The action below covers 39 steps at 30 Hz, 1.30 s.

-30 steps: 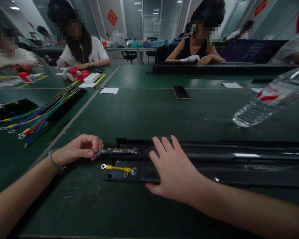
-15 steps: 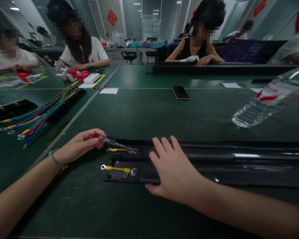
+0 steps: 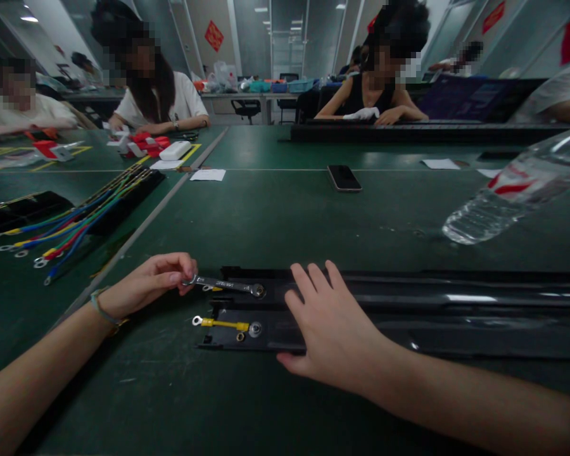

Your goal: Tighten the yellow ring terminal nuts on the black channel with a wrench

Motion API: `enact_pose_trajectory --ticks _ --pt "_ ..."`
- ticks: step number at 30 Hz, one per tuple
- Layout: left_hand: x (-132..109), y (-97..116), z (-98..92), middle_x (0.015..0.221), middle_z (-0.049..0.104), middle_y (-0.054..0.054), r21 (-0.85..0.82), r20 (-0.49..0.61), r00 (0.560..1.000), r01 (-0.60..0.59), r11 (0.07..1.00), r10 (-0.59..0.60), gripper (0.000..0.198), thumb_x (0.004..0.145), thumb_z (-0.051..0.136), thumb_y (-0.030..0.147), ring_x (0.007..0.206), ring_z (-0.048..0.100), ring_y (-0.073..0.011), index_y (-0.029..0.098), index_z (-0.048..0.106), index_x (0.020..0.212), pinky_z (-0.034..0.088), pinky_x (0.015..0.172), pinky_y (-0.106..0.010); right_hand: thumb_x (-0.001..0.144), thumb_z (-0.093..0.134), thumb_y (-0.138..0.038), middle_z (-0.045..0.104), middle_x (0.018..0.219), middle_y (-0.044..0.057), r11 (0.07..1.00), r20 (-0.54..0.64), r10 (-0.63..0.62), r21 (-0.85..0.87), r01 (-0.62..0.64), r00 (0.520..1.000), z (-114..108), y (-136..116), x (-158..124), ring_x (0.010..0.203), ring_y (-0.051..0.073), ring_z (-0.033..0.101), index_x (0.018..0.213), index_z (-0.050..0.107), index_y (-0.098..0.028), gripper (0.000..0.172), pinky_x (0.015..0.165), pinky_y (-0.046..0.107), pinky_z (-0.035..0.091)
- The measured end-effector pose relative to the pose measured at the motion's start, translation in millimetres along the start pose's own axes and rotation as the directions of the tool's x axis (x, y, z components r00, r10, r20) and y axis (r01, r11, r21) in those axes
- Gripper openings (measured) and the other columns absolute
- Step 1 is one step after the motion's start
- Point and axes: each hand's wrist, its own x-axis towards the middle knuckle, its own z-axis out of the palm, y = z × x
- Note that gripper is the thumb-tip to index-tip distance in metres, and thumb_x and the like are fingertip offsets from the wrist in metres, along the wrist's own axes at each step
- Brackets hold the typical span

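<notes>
My left hand pinches one end of a combination wrench. The wrench's ring end sits around a fastener near the left end of the farther black channel, and its shaft partly covers a yellow wire there. Across both channels lies my right hand, fingers spread and palm down. On the nearer black channel, a short yellow wire with ring terminals runs from a round bolt head or washer past the channel's end. A small brass-coloured nut rests beside it.
A bundle of coloured wires with ring lugs lies at left. A phone is on the green table beyond the channels, and a plastic water bottle leans in from the right. Several people sit across the table.
My left hand has swung the wrench's held end slightly toward me, so the shaft now covers more of the yellow wire. The right hand stays in place.
</notes>
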Motion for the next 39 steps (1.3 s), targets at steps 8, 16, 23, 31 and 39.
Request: enact_pose_trajectory --ticks 8,16,23,31,39 --pt "-2.9 2.7 0.3 0.064 0.05 -0.003 -0.007 0.132 0.991 0.008 1.0 -0.007 0.021 0.072 0.059 0.036 0.057 0.046 -0.014 0.015 0.058 0.071 0.037 0.051 -0.024 0.065 0.043 -0.063 0.038 0.128 0.025 1.0 -0.022 -0.001 0.003 0.001 1.0 0.7 -0.1 0.3 0.116 0.04 0.033 0.103 0.056 -0.01 0.067 0.094 0.057 0.018" --pt "-3.6 4.1 1.5 0.061 0.05 -0.003 -0.005 0.181 0.983 -0.001 1.0 0.002 0.02 0.072 0.058 0.035 0.055 0.045 -0.0144 0.015 0.058 0.069 0.037 0.05 -0.025 0.065 0.043 -0.063 0.037 0.128 0.025 1.0 -0.013 -0.008 0.01 0.008 1.0 0.8 0.3 1.7 0.115 0.041 0.032 0.102 0.057 -0.01 0.066 0.093 0.058 0.017" --pt "-2.2 2.0 1.7 0.067 0.05 -0.004 0.004 0.061 0.997 -0.054 0.999 0.054 0.018 0.071 0.06 0.032 0.061 0.046 -0.0146 0.014 0.057 0.074 0.038 0.056 -0.025 0.066 0.043 -0.063 0.037 0.129 0.025 1.0 -0.012 -0.004 0.007 0.004 1.0 0.2 -0.5 0.3 0.116 0.04 0.032 0.103 0.056 -0.01 0.066 0.094 0.058 0.017" --pt "1.5 1.5 4.5 0.074 0.052 -0.003 -0.036 -0.131 0.991 -0.003 0.999 -0.002 0.014 0.072 0.062 0.019 0.067 0.047 -0.0127 0.013 0.058 0.084 0.039 0.061 -0.022 0.066 0.042 -0.063 0.037 0.128 0.024 1.0 -0.004 -0.006 0.009 0.006 1.0 -1.4 -0.1 0.2 0.116 0.04 0.031 0.103 0.056 -0.01 0.066 0.094 0.057 0.017" --pt "3.6 3.9 9.1 0.07 0.055 -0.002 -0.083 -0.173 0.984 0.024 0.996 -0.038 0.017 0.073 0.062 0.018 0.064 0.048 -0.0116 0.014 0.059 0.089 0.04 0.059 -0.02 0.066 0.041 -0.063 0.037 0.128 0.024 1.0 0.008 -0.006 0.003 0.006 1.0 -1.7 -0.1 0.7 0.116 0.04 0.031 0.103 0.056 -0.01 0.066 0.094 0.057 0.017"
